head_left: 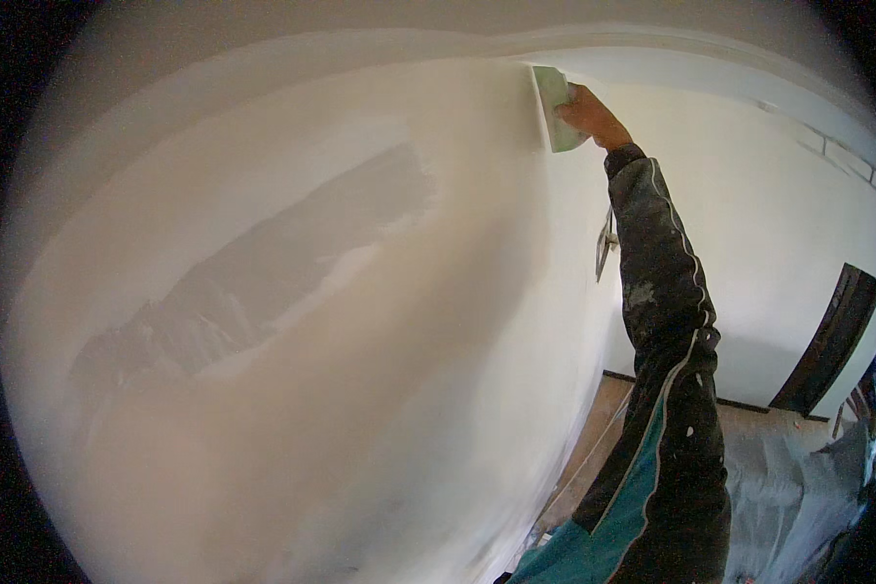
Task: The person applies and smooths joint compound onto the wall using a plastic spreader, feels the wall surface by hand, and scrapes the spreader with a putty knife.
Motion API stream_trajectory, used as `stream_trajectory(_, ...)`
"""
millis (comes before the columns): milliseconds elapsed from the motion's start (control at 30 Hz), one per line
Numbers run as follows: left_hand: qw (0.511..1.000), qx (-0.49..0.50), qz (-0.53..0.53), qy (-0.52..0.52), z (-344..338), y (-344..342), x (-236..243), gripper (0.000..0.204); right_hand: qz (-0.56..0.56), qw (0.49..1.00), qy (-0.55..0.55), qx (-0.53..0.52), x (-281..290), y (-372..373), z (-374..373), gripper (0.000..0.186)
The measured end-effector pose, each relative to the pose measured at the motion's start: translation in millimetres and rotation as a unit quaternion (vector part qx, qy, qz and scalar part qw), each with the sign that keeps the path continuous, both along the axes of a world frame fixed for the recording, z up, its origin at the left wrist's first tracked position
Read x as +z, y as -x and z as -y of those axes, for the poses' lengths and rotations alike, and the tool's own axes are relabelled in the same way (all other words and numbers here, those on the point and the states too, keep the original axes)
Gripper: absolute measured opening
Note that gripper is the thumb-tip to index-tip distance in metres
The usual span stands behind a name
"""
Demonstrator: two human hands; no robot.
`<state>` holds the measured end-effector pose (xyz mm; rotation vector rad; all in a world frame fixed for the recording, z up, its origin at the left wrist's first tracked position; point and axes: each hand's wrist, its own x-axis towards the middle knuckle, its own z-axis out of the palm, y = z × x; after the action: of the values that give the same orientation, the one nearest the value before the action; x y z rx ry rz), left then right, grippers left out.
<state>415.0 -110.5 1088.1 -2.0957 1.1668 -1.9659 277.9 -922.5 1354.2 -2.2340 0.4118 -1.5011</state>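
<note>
My right hand (594, 115) is raised high, at the end of an outstretched arm in a dark, dust-marked sleeve with teal panels. Its fingers are closed on a flat pale-green pad (555, 109), whose exact kind I cannot make out. The pad is held up at the far end of the large whitish wall (360, 321), close below the ceiling. It seems to touch the wall along its left edge. Across that wall runs a slanting grey patch (263, 263) with streaks and uneven edges. My left hand is not in view.
A small dark fitting (606, 243) hangs beyond my forearm. On the right, a long black panel (827, 341) leans against the other pale wall (749, 243). Translucent plastic sheeting (788, 492) covers things at the lower right. A thin rail (847, 161) shows at the upper right.
</note>
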Motion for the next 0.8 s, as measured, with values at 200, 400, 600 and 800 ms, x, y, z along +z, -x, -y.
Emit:
stream_trajectory(200, 1.000, 0.007, 0.008, 0.015, -0.7, 4.5, -8.4, 0.031, -0.002, 0.994, -0.026, 0.110, 3.0, 17.3, -22.2, 0.047)
stream_trajectory(400, 0.999, -0.020, 0.036, 0.012, -0.5, 20.8, -7.3, 0.030, 0.031, 0.991, -0.023, 0.125, -0.3, 29.7, -67.0, 0.049)
stream_trajectory(600, 0.999, -0.012, 0.033, 0.020, 9.3, 20.5, -15.9, 0.028, -0.009, 0.999, 0.043, -0.023, -0.4, 47.4, -142.1, 0.043)
stream_trajectory(800, 0.999, 0.051, 0.017, 0.009, -1.6, 13.7, -19.6, 0.027, -0.061, 0.991, 0.042, 0.113, -14.7, 68.6, -229.9, 0.047)
